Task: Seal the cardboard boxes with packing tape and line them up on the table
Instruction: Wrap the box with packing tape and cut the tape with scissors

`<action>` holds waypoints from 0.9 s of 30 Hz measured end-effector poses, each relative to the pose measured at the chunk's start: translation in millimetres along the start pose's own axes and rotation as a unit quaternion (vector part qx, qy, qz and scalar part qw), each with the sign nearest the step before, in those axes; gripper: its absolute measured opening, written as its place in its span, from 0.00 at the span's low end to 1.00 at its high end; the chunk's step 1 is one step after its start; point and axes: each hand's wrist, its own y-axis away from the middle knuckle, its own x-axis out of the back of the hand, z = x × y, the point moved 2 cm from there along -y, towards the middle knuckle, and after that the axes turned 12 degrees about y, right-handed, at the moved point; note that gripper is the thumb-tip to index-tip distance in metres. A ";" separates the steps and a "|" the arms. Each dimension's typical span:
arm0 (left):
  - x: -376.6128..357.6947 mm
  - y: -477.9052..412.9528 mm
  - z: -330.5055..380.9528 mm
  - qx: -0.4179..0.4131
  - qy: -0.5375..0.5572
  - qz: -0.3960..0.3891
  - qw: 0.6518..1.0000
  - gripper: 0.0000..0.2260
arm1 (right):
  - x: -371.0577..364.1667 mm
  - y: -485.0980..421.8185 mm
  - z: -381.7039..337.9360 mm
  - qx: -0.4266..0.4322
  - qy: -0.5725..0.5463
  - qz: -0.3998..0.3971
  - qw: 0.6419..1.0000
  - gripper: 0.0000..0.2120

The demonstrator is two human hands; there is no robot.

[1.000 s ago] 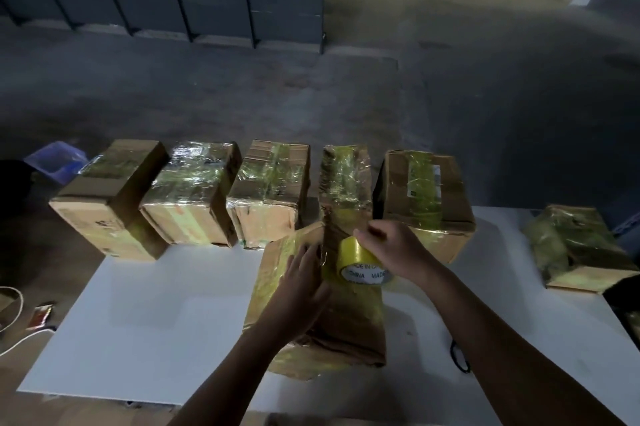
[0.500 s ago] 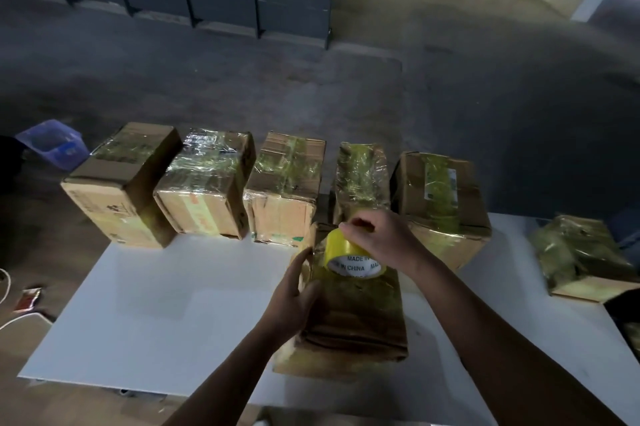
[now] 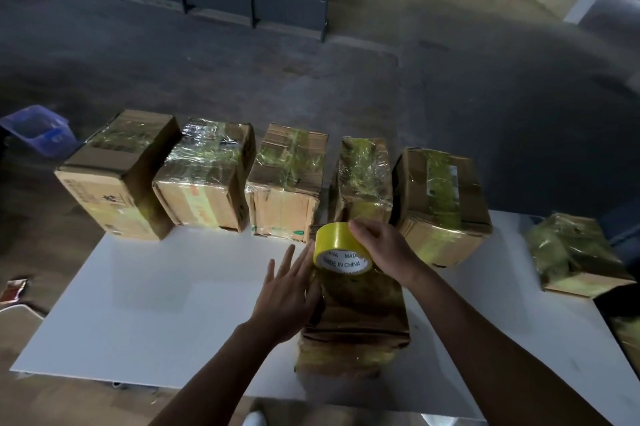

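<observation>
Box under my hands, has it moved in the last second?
Yes. The box has rolled back leftward: it was tilted with its left side raised and now lies flat on the white table.

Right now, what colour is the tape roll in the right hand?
Yellow, with a white printed core; the head view shows the tape roll in the right hand.

Yellow tape roll [image 3: 332, 238], white core lettered black, beneath the fingers of the right hand [image 3: 384, 250]; beyond the fingertips, brown boxes [image 3: 284, 179] streaked with glossy yellow-green tape on a white table [image 3: 156, 304]; apparently blue bin [image 3: 38, 131] well left of them.
</observation>
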 end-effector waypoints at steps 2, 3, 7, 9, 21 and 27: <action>4.3 -0.7 2.7 0.001 -0.044 -0.010 0.999 0.30 | 2.5 -0.8 -5.1 0.014 0.022 0.000 1.000 0.28; 6.3 -0.3 3.6 0.006 -0.060 -0.013 0.998 0.30 | 5.8 -0.1 -7.1 0.020 0.040 -0.004 0.999 0.30; 9.9 1.2 6.9 0.008 -0.098 -0.015 0.995 0.29 | 32.3 4.9 7.7 0.008 0.118 0.020 0.993 0.23; 11.1 0.3 9.5 0.009 -0.123 -0.028 0.992 0.30 | 42.7 5.5 16.1 0.002 0.159 0.028 0.987 0.22; -24.7 -15.7 56.9 0.000 -0.118 0.001 0.993 0.37 | 38.7 9.9 30.4 -0.018 0.042 0.041 0.998 0.21; -23.7 -18.3 52.6 0.003 -0.138 -0.010 0.990 0.39 | 40.9 18.6 31.2 -0.031 -0.016 0.051 0.998 0.19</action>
